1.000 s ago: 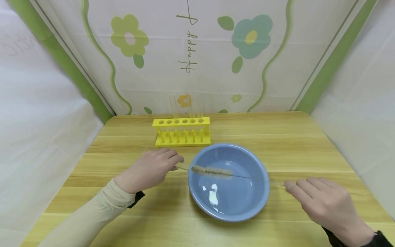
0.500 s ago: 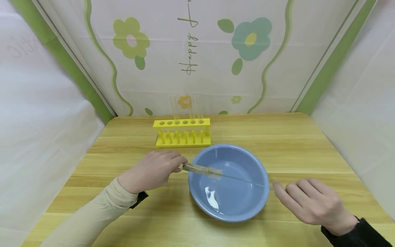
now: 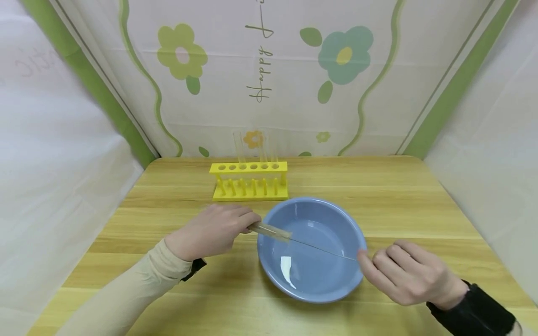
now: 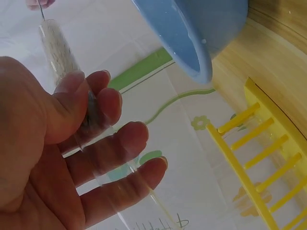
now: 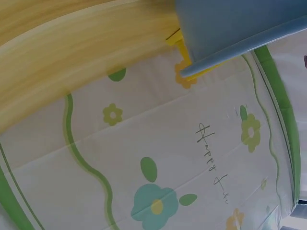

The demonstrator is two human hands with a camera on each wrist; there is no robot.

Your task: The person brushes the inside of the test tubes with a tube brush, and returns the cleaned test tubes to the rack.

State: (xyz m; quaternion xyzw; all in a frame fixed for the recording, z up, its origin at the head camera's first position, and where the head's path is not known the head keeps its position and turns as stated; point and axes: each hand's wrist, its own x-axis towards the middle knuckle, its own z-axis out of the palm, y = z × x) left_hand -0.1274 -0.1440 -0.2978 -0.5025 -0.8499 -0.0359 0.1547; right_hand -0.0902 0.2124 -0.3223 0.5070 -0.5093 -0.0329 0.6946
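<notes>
- A wood-grained yellow-brown desk (image 3: 235, 298) fills the lower frame, its planks running across and its far corners rounded.
- Lower right, a black band (image 3: 470, 308) circles the right wrist; lower left, a long beige fabric sleeve (image 3: 122, 289) covers the left arm.
- Right of centre, the right grip (image 3: 403, 275) has its fingers curled in, clamped on the thin wire handle of a pale bristled brush (image 3: 311, 245), close to the basin's right rim.
- Left of centre, the left grip (image 3: 214, 231) is closed on a clear, narrow test tube (image 3: 270, 230); in the left wrist view, thumb and fingers wrap it.
- The tube slants over the basin's left rim, mouth toward the right, the brush's bristles inside it and the wire leading out to the right grip.
- Under them, at centre, sits a round, glossy blue basin (image 3: 312, 298) with bright glare on its floor.
- Behind the basin to its left stands a yellow six-hole rack (image 3: 250, 197), three clear upright tubes (image 3: 238, 148) in its third, fifth and sixth holes from the left.
- Farthest, white cloth (image 3: 290, 116) hangs behind the desk, printed with green and blue-green flowers and sideways "Happy" lettering; white sheeting (image 3: 63, 163) lines both sides.
</notes>
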